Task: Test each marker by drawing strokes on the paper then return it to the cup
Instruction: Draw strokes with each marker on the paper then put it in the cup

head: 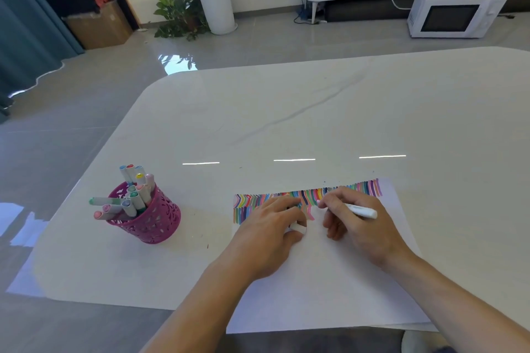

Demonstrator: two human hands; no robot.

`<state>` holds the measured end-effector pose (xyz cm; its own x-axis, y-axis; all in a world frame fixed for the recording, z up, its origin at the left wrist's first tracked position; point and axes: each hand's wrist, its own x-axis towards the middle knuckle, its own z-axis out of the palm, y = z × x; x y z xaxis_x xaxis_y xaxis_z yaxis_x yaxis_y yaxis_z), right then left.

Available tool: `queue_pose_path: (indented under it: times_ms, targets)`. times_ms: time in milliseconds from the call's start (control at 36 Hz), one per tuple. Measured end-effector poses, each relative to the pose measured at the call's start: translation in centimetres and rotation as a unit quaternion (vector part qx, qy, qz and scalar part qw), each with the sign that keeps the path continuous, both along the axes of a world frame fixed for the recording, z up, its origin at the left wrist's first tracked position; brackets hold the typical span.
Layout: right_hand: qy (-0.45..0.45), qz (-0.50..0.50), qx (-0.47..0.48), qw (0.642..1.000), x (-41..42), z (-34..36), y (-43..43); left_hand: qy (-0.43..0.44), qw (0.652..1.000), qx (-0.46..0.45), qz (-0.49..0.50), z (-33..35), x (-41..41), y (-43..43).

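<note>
Right hand point(355, 226) grips a white-barrelled marker with a pink tip point(362, 211), fingers curled round the barrel close to the tip. The tip is at the surface of a large white sheet of paper point(344, 289), near the paper's far edge (touching or just above, can't tell). The marker's back end sticks out to the right of the hand.

Left hand point(266, 232) is palm-down on the paper, just left of the marker tip. Its fingers are curled round a small white cap point(298, 228), and only the cap's end shows.

A band of short multicoloured strokes point(252, 205) runs along the paper's far edge, from the left corner almost to the right corner. Both hands cover the middle of the band. One pink stroke shows in the gap between the hands.

A magenta perforated cup point(155, 221) stands upright well left of the paper, not touching it. It holds a bunch of white markers with pastel caps point(133, 198), several leaning out over its left rim.

The paper and cup sit on a glossy white marble-look bench point(286, 112), with the paper reaching the bench's near edge.

On the grey floor far beyond the paper are a white microwave point(456, 10) and a tall white plant pot point(215, 6).
</note>
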<state>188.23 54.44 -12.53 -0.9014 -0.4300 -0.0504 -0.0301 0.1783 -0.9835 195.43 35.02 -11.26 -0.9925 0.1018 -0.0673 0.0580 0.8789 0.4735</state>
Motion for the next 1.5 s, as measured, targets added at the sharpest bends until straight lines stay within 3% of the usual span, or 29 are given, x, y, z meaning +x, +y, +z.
queue_pose_path:
  times_ms: [444,1500]
  targets:
    - [-0.024,-0.031,-0.007,0.999,-0.2,-0.6,-0.2,-0.010,1.000,0.024,0.012,-0.1,-0.2,-0.4]
    - [-0.032,-0.037,0.089,0.995,-0.7,-0.2,-0.3,-0.021,0.999,0.031,0.023,-0.5,-0.4,-0.8]
